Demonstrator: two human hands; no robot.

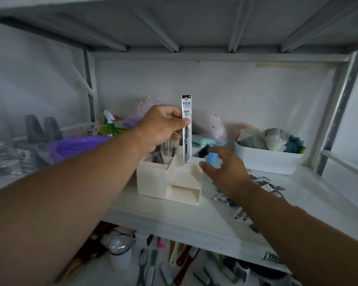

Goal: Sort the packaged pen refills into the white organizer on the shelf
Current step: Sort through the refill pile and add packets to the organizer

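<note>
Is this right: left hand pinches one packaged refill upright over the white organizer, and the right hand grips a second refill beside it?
Not quite. In the head view the right hand holds nothing; its fingers are spread open beside the white organizer. The rest stands: the left hand pinches one packaged refill upright over the organizer.

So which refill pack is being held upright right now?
The refill pack pinched in the left hand above the white organizer; the others lie flat.

white shelf carries a white organizer, scattered refill packets and a white bin.
</note>
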